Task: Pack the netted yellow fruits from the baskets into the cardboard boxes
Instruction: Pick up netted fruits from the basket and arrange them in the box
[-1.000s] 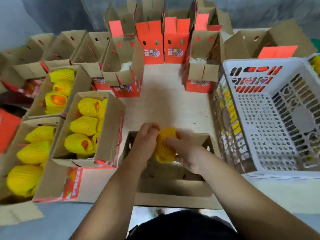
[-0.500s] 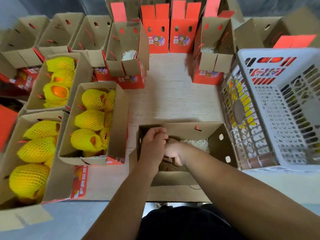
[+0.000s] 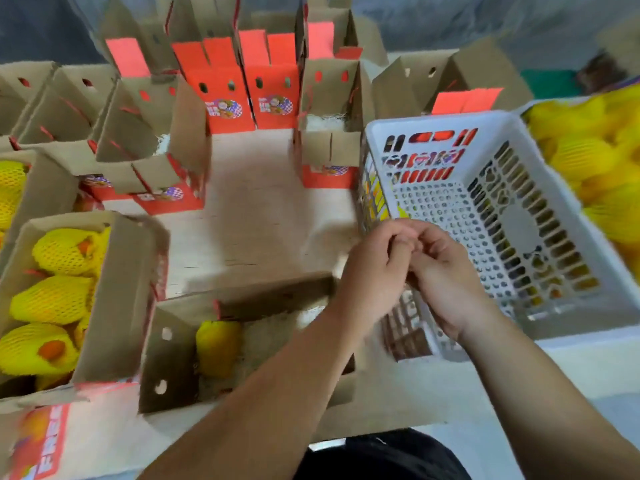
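Both forearms reach forward and to the right, meeting over the near corner of the white basket [image 3: 450, 133]. The left hand [image 3: 375, 268] and right hand [image 3: 446, 285] are pressed together with fingers curled; whether they pinch anything I cannot tell. One netted fruit [image 3: 218, 344] lies in the near box [image 3: 166, 358] on the tabletop [image 3: 256, 216], left of the forearms.
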Motion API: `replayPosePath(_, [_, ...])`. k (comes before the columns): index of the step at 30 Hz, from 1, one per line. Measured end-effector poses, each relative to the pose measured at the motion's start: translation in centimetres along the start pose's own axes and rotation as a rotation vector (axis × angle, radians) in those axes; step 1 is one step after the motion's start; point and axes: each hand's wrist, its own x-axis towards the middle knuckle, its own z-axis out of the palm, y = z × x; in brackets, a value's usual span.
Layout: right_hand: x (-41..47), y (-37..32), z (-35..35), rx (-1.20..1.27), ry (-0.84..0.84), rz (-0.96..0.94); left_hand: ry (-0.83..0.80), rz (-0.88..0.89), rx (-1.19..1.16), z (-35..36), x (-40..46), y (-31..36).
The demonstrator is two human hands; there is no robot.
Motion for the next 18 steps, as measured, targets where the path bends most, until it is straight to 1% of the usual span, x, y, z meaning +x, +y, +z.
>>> replayPosePath(2, [2.8, 0.8, -3.0, -0.117, 0.057, 0.005, -0.019, 0.09, 0.223, 2.7, 2.9, 0.1])
replayPosePath(4, [5.9, 2.4, -5.2, -0.186, 0.065, 0.043, -0.066, 0.16, 0.549, 4.6, 5.4, -0.5])
replayPosePath(6, [9.3, 4.2, -6.8, -0.339, 0.065, 0.003, -0.098, 0.128, 0.932, 6.3, 7.0, -1.4])
replayPosePath(7, [11.0, 5.3, -7.3, -0.414, 0.033, -0.042, -0.075, 0.086, 1.037, 7.0, 7.5, -1.8])
replayPosePath(9, [14.6, 7.5, -7.7, -0.578, -0.094, -0.137, 0.004, 0.024, 1.132, 8.2, 8.0, -2.2])
replayPosePath(10, [16.3, 8.7, -7.7, -0.722, -0.186, -0.143, 0.043, 0.022, 1.171, 8.5, 8.1, -2.2])
replayPosePath(12, [19.3, 10.9, -6.9, -1.08, -0.363, -0.067, 0.11, 0.024, 1.227, 8.7, 8.1, -2.0])
replayPosePath(13, [20.3, 11.8, -6.4, -1.146, -0.415, -0.078, 0.12, 0.008, 1.248, 8.7, 8.1, -1.9])
replayPosePath(14, [20.8, 12.6, -5.8, -1.192, -0.462, -0.15, 0.111, -0.014, 1.273, 8.8, 8.2, -1.8])
replayPosePath(16, [20.2, 13.9, -4.7, -1.333, -0.51, -0.368, 0.063, -0.053, 1.329, 8.9, 8.3, -2.0])
replayPosePath(17, [19.3, 14.5, -4.4, -1.377, -0.497, -0.433, 0.047, -0.071, 1.34, 8.9, 8.4, -2.2])
replayPosePath(18, [18.4, 15.0, -4.3, -1.372, -0.458, -0.454, 0.041, -0.086, 1.339, 8.9, 8.6, -2.3])
